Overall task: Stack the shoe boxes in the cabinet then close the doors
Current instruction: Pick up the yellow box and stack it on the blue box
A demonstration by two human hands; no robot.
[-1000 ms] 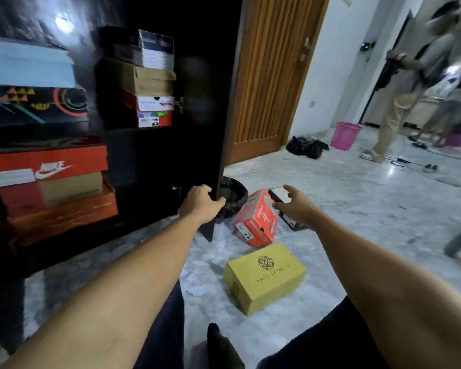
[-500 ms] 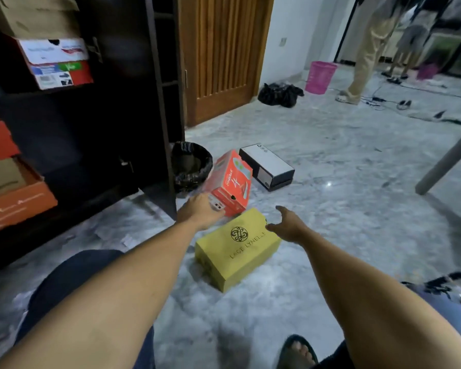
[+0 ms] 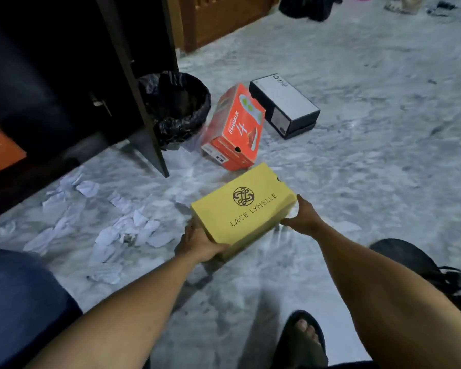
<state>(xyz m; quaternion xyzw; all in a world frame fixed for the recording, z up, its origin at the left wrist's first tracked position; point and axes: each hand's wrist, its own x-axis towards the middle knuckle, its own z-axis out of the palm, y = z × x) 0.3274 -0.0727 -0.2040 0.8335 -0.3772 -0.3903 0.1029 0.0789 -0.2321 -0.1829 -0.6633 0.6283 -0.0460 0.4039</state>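
Note:
A yellow shoe box [image 3: 241, 209] marked "LACE LYNELLE" sits on the marble floor in front of me. My left hand [image 3: 197, 243] grips its near left corner and my right hand [image 3: 302, 218] grips its right end. Beyond it an orange shoe box [image 3: 236, 129] leans tilted on the floor, and a black and white shoe box [image 3: 284, 107] lies flat to its right. The dark cabinet [image 3: 51, 75] stands open at the left, with its door edge [image 3: 133, 83] jutting out and an orange box [image 3: 0, 150] on a low shelf.
A black bin [image 3: 176, 107] lined with a bag stands just behind the cabinet door. Crumpled white paper [image 3: 109, 222] litters the floor at the left. A wooden door [image 3: 218, 20] is at the back. My sandalled foot [image 3: 301, 339] is near the bottom edge.
My view has dropped from the cabinet to the floor. Both hands have come down from the air onto the yellow box and taken hold of its two ends.

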